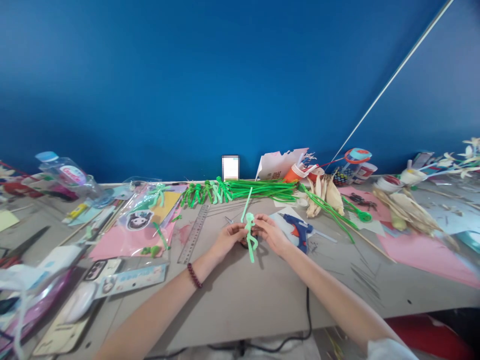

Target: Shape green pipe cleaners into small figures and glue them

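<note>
Between my hands, a pale green pipe-cleaner figure (249, 227) is held above the middle of the table, with a rounded top and bent strands hanging down. Closed fingers of my left hand (230, 238) pinch its left side. My right hand (273, 235) grips it from the right, thumb and fingers together. Just behind the figure, a straight pale green strip (246, 204) points upward; I cannot tell whether it is joined on. A blue glue gun (300, 231) lies to the right of my right hand, and a clear ruler (193, 234) is left of my left hand.
Green stems (262, 190) lie along the blue wall, beside several twisted green pieces (206, 192). Dried husks (325, 195) and orange cups (295, 173) stand at right. Scissors (24, 247), a plastic bottle (65, 172) and a phone (101, 270) are left. A black cable (308, 315) hangs over the front edge.
</note>
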Demonstrator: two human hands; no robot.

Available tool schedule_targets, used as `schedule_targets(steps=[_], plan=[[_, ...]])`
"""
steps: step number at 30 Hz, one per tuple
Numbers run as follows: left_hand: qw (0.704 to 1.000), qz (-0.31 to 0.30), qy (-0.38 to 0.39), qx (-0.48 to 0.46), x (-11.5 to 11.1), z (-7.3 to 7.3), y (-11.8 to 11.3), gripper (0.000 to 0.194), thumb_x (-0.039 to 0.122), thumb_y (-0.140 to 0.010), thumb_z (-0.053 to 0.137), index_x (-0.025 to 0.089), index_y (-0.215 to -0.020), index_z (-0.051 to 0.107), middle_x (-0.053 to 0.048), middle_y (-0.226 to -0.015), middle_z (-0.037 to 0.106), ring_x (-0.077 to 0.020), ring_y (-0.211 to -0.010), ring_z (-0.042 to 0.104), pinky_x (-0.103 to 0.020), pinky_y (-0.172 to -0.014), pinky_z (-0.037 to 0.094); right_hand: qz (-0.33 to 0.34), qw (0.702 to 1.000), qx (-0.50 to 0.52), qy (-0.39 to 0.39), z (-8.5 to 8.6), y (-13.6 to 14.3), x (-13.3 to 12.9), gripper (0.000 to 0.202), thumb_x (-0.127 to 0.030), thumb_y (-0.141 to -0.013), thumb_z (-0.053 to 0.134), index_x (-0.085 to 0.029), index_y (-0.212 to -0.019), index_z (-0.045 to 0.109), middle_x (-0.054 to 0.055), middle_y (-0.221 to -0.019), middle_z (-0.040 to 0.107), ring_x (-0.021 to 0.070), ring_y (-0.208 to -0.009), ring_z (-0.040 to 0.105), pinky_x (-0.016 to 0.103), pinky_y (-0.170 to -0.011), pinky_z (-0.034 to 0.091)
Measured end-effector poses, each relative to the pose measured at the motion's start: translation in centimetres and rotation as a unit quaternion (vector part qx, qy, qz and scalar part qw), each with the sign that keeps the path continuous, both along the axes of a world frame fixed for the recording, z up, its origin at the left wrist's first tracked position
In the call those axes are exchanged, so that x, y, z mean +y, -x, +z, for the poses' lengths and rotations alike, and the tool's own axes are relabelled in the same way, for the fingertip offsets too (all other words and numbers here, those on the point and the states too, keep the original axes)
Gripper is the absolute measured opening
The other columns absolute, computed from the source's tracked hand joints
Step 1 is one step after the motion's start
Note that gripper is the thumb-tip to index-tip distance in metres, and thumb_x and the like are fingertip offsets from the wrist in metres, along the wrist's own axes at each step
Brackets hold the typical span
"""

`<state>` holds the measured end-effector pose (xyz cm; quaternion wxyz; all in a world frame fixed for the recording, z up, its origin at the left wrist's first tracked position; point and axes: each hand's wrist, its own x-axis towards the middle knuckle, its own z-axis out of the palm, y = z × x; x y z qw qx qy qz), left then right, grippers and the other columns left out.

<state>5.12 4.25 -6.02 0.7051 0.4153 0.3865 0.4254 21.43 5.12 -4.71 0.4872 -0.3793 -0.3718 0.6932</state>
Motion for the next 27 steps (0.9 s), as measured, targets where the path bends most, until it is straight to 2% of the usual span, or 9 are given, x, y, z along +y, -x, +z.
schedule_targets(steps=[3, 7, 10, 13, 15, 18, 24, 27], plan=[[1.000, 0.015, -0.009, 0.010, 0.08, -0.34, 0.10, 0.037, 0.036, -0.062, 0.077, 0.012, -0.087, 0.065, -0.005, -0.070, 0.068, -0.0115, -0.054, 0.059, -0.025, -0.059, 0.046, 0.027, 0.999, -0.044, -0.011, -0.17, 0.08, -0.14, 0.031, -0.036, -0.064, 0.075, -0.018, -0.087, 0.062, 0.000, -0.072, 0.064, 0.0126, -0.066, 0.059, 0.025, -0.063, 0.047], [0.998, 0.047, -0.015, 0.028, 0.13, -0.40, 0.00, 0.036, 0.036, -0.055, 0.081, 0.013, -0.076, 0.063, -0.001, -0.063, 0.064, -0.0102, -0.053, 0.056, -0.023, -0.056, 0.045, 0.063, 0.992, -0.104, -0.033, -0.69, 0.13, -0.15, 0.030, -0.041, -0.065, 0.073, -0.016, -0.080, 0.066, 0.000, -0.069, 0.064, 0.0119, -0.063, 0.058, 0.024, -0.061, 0.045], [0.998, 0.055, -0.018, 0.035, 0.19, -0.48, -0.20, 0.038, 0.038, -0.051, 0.082, 0.013, -0.072, 0.060, 0.002, -0.057, 0.061, -0.0098, -0.051, 0.054, -0.023, -0.054, 0.043, 0.050, 0.990, -0.125, -0.049, -0.93, 0.07, -0.02, 0.030, -0.043, -0.067, 0.071, -0.014, -0.073, 0.066, -0.001, -0.062, 0.061, 0.0097, -0.056, 0.053, 0.022, -0.054, 0.041], [0.998, 0.049, -0.021, 0.039, 0.19, -0.49, -0.31, 0.039, 0.040, -0.053, 0.080, 0.014, -0.071, 0.059, 0.003, -0.055, 0.058, -0.0086, -0.048, 0.052, -0.022, -0.052, 0.042, 0.024, 0.990, -0.122, -0.065, -0.88, 0.11, 0.09, 0.030, -0.044, -0.068, 0.070, -0.015, -0.077, 0.067, -0.001, -0.063, 0.061, 0.0090, -0.054, 0.051, 0.022, -0.052, 0.042], [0.998, 0.048, -0.025, 0.038, 0.11, -0.35, -0.30, 0.038, 0.041, -0.054, 0.080, 0.014, -0.071, 0.057, 0.003, -0.055, 0.058, -0.0085, -0.048, 0.051, -0.022, -0.052, 0.043, 0.004, 0.990, -0.120, -0.069, -0.70, 0.21, 0.10, 0.032, -0.045, -0.066, 0.071, -0.016, -0.080, 0.066, 0.000, -0.067, 0.063, 0.0097, -0.054, 0.053, 0.023, -0.052, 0.044], [0.998, 0.048, -0.030, 0.025, -0.12, -0.03, -0.27, 0.039, 0.040, -0.054, 0.080, 0.015, -0.070, 0.054, 0.004, -0.056, 0.058, -0.0092, -0.049, 0.053, -0.023, -0.052, 0.044, -0.013, 0.989, -0.133, -0.058, -0.42, 0.36, 0.04, 0.034, -0.046, -0.061, 0.074, -0.016, -0.072, 0.063, 0.001, -0.063, 0.064, 0.0107, -0.050, 0.055, 0.024, -0.049, 0.045], [0.999, 0.042, -0.035, 0.000, -0.39, 0.23, -0.34, 0.036, 0.044, -0.064, 0.074, 0.013, -0.079, 0.062, -0.003, -0.070, 0.065, -0.0117, -0.056, 0.058, -0.024, -0.054, 0.045, -0.013, 0.982, -0.171, -0.083, -0.34, 0.35, -0.01, 0.033, -0.046, -0.059, 0.075, -0.015, -0.062, 0.062, 0.000, -0.056, 0.062, 0.0089, -0.043, 0.052, 0.023, -0.045, 0.040], [0.998, 0.047, -0.037, 0.000, -0.33, 0.21, -0.38, 0.037, 0.044, -0.061, 0.076, 0.013, -0.078, 0.064, -0.005, -0.070, 0.066, -0.0134, -0.059, 0.059, -0.026, -0.058, 0.046, -0.002, 0.982, -0.169, -0.083, -0.28, 0.52, -0.05, 0.034, -0.047, -0.059, 0.074, -0.015, -0.061, 0.063, 0.000, -0.055, 0.062, 0.0090, -0.042, 0.051, 0.023, -0.044, 0.040]])
